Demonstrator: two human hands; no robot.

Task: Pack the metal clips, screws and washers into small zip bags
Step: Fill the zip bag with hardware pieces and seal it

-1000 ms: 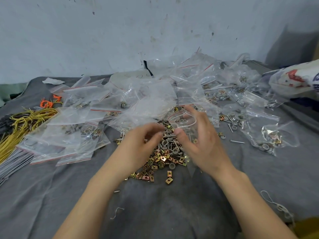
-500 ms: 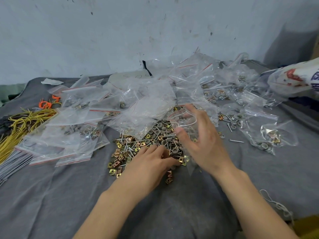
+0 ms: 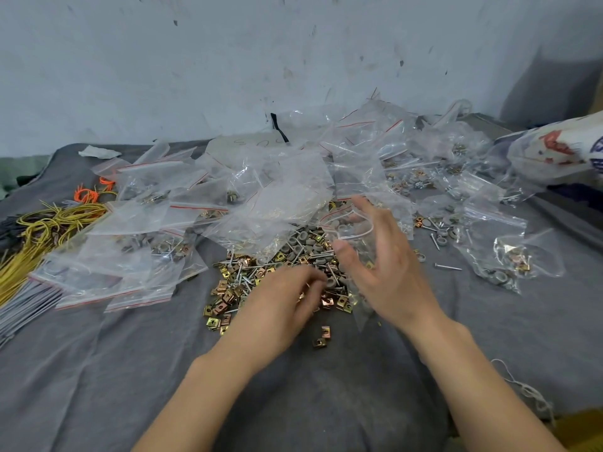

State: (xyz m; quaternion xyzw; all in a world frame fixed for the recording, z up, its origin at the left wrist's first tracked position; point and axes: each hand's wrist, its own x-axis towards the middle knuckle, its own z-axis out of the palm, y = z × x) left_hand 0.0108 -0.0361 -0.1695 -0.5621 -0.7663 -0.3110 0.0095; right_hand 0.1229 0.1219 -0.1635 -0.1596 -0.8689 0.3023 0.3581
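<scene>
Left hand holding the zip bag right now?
No, the left hand is down on the pile of clips and screws; the right hand holds the open zip bag.

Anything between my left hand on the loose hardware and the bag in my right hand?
Nothing visible. The left hand is on the pile of brass clips, screws and grey washers; the small clear zip bag in the right hand is just beyond it.

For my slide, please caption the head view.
Right hand holds a small zip bag while left hand reaches into the hardware pile.
</scene>
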